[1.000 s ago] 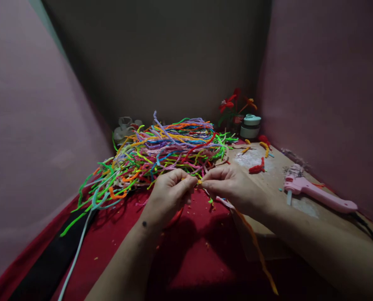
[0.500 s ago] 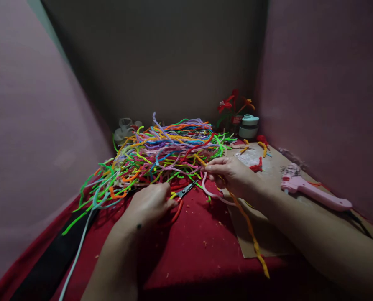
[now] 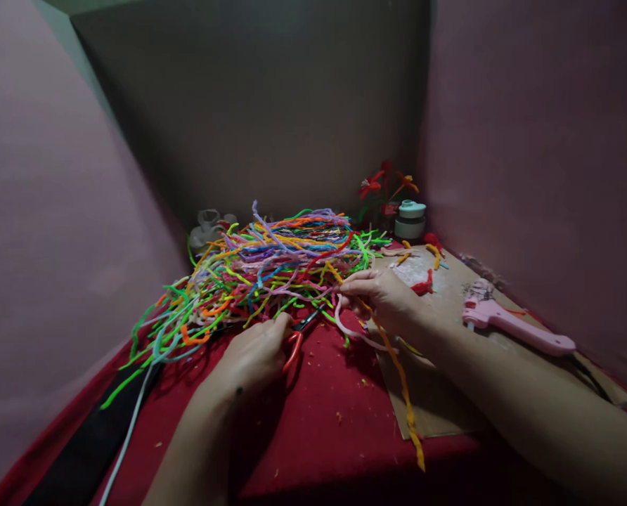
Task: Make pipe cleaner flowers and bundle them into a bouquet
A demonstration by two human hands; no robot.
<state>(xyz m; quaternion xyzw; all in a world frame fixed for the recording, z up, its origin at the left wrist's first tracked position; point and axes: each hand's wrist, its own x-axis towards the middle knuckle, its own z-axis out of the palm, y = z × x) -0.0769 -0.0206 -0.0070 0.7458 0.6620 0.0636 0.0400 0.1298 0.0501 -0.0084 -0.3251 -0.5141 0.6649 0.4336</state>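
Scissors with red handles (image 3: 294,350) lie at my left hand (image 3: 261,344), whose fingers are curled around the handle; the dark blades point up and right toward the pile. My right hand (image 3: 369,292) pinches an orange pipe cleaner (image 3: 401,376) between thumb and fingers. One end of it reaches the pile, and the other hangs toward the table's front edge. A large tangled heap of multicoloured pipe cleaners (image 3: 282,256) lies just beyond both hands. A pale pink strand (image 3: 353,327) curves beneath my right hand.
A pink glue gun (image 3: 519,327) rests on the right, by a brown board (image 3: 434,407) with orange and red pieces. Behind stand a teal-lidded jar (image 3: 410,219) and red flowers (image 3: 379,184). Red cloth (image 3: 318,422) covers the table; a black strip (image 3: 92,436) lies left.
The view has shifted slightly. The scissors have turned a little, and more of their red handle shows by my left hand. My right hand still pinches the orange pipe cleaner.
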